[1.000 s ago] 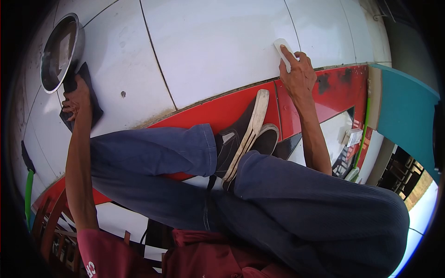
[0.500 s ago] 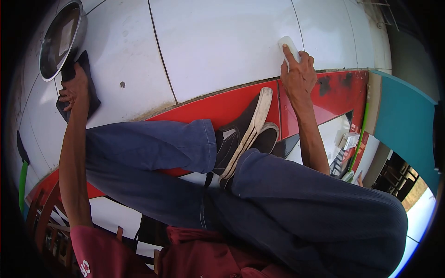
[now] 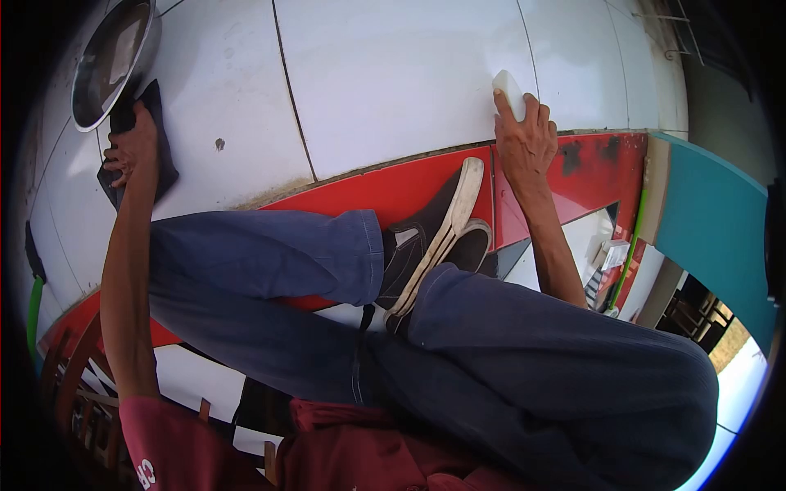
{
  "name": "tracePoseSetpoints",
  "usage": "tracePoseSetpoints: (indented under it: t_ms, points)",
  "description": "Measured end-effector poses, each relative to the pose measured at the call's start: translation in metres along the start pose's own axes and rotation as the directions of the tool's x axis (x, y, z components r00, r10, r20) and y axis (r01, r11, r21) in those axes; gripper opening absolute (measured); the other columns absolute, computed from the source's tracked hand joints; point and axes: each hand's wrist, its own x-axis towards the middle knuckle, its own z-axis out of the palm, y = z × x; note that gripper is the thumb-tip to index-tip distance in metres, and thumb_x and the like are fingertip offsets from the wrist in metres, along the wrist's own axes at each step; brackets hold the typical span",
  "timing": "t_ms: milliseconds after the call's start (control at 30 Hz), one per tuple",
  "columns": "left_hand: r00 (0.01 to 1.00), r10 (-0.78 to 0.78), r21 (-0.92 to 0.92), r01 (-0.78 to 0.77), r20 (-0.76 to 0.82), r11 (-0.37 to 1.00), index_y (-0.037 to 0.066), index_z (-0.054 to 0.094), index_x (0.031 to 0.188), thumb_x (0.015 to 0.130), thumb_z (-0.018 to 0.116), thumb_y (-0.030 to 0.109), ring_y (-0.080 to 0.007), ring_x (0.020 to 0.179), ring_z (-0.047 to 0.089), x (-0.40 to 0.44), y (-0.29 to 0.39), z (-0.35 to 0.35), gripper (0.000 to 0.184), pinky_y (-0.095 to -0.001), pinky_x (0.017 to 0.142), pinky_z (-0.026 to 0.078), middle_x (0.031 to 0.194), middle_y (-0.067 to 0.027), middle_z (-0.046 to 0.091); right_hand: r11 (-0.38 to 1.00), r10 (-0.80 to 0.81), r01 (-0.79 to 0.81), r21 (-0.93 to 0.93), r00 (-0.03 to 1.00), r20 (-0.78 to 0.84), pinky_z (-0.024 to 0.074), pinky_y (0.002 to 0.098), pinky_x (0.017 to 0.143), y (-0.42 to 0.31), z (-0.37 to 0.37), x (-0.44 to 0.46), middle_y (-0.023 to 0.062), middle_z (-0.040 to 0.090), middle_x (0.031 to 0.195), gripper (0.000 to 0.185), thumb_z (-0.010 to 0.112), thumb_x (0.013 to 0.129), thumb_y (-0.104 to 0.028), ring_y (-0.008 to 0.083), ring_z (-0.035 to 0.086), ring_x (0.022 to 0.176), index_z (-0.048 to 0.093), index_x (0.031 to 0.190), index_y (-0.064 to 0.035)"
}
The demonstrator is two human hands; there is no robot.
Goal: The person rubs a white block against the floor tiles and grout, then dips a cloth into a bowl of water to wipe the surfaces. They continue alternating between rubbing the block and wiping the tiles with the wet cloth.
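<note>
My left hand [image 3: 133, 147] is closed on a black cloth [image 3: 166, 164] that lies bunched on the white tiles at the left. Just beyond it is a round metal bowl [image 3: 147, 61] with brownish liquid in it. On the right, my right hand [image 3: 526, 135] grips a small white block [image 3: 508, 83], perhaps a sponge; its exact kind is unclear. The block rests against the white tiled surface [image 3: 393, 82], close to the red tile edge. My fingers hide part of it.
My crossed legs and dark shoes [image 3: 438, 233] lie between my hands. Red tiles [image 3: 327, 196] border the white ones. To the right stand a teal panel [image 3: 712, 221] and a green pole [image 3: 637, 237]. Wooden chair parts [image 3: 78, 360] are at lower left. A dark spot [image 3: 219, 144] marks one tile.
My right hand has drawn the white block slightly toward me along the tiles. My left hand stays on the black cloth, and the view has shifted a little.
</note>
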Motion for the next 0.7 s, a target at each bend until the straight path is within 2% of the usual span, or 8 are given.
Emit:
tracePoseSetpoints:
  t_ms: [33, 133, 233, 333, 433, 533, 700]
  points:
    - [1.0, 0.0, 0.001, 0.0, -0.003, 1.0, 0.003, 0.04, 0.151, 0.073, 0.052, 0.087, -0.0413, 0.151, 0.016, -0.001, 0.001, 0.0, 0.115, -0.0677, 0.119, 0.004, 0.156, -0.0198, 0.035, 0.999, -0.013, 0.013, 0.036, 1.0, -0.008, 0.0547, 0.0398, 0.074, -0.002, -0.004, 0.0, 0.0102, 0.06, 0.116, 0.053, 0.075, 0.082, -0.012, 0.0245, 0.061, 0.101, 0.067, 0.133, -0.0267]
    - [1.0, 0.002, 0.01, -0.002, 0.006, 1.0, 0.003, 0.04, 0.151, 0.073, 0.052, 0.087, -0.041, 0.151, 0.017, -0.001, 0.001, -0.001, 0.115, -0.068, 0.119, 0.004, 0.155, -0.02, 0.036, 0.984, 0.136, -0.138, 0.116, 0.99, 0.03, 0.055, 0.0408, 0.076, 0.002, -0.004, 0.005, 0.0101, 0.059, 0.117, 0.052, 0.074, 0.085, -0.015, 0.0253, 0.063, 0.1, 0.065, 0.135, -0.0247]
    - [1.0, -0.004, 0.026, 0.004, 0.005, 1.0, 0.003, 0.04, 0.151, 0.073, 0.051, 0.087, -0.0416, 0.152, 0.016, 0.0, 0.001, 0.001, 0.115, -0.0681, 0.119, 0.004, 0.156, -0.0201, 0.035, 0.926, 0.222, -0.233, 0.298, 0.972, 0.073, 0.056, 0.0427, 0.076, 0.016, 0.005, 0.002, 0.0106, 0.056, 0.119, 0.056, 0.076, 0.085, -0.018, 0.0273, 0.065, 0.098, 0.061, 0.138, -0.0223]
    - [1.0, 0.015, 0.009, -0.015, -0.004, 1.0, 0.002, 0.039, 0.151, 0.073, 0.05, 0.088, -0.0423, 0.152, 0.015, 0.002, -0.002, 0.003, 0.116, -0.0683, 0.119, 0.004, 0.157, -0.0205, 0.034, 0.908, 0.259, -0.307, 0.285, 0.946, 0.193, 0.0578, 0.0435, 0.072, 0.01, -0.003, 0.004, 0.0104, 0.057, 0.123, 0.054, 0.074, 0.086, -0.018, 0.0293, 0.07, 0.086, 0.061, 0.138, -0.021]
    - [0.999, 0.01, 0.004, -0.01, 0.032, 1.0, 0.002, 0.038, 0.152, 0.073, 0.049, 0.089, -0.0429, 0.152, 0.014, -0.001, -0.001, -0.002, 0.117, -0.0684, 0.119, 0.003, 0.157, -0.021, 0.033, 0.908, 0.273, -0.309, 0.283, 0.949, 0.159, 0.0585, 0.0436, 0.067, 0.009, -0.007, 0.012, 0.0108, 0.058, 0.127, 0.053, 0.074, 0.086, -0.018, 0.0307, 0.072, 0.079, 0.062, 0.137, -0.0212]
    - [1.0, 0.001, 0.009, -0.002, 0.012, 1.0, 0.006, 0.039, 0.153, 0.072, 0.05, 0.09, -0.042, 0.153, 0.012, 0.008, -0.005, 0.007, 0.117, -0.0686, 0.118, 0.002, 0.16, -0.0201, 0.03, 0.933, 0.238, -0.273, 0.233, 0.957, 0.169, 0.0589, 0.0415, 0.069, -0.003, -0.006, 0.012, 0.0102, 0.062, 0.127, 0.053, 0.074, 0.086, -0.017, 0.0301, 0.073, 0.082, 0.063, 0.138, -0.0236]
    - [1.0, -0.002, -0.013, 0.003, 0.012, 1.0, 0.006, 0.039, 0.153, 0.072, 0.051, 0.09, -0.043, 0.153, 0.011, 0.006, -0.005, 0.009, 0.117, -0.0688, 0.118, 0.0, 0.161, -0.0198, 0.029, 0.961, 0.172, -0.198, 0.194, 0.975, 0.142, 0.0596, 0.0414, 0.067, 0.001, -0.003, 0.013, 0.0109, 0.062, 0.127, 0.052, 0.073, 0.087, -0.015, 0.0305, 0.073, 0.081, 0.063, 0.138, -0.0236]
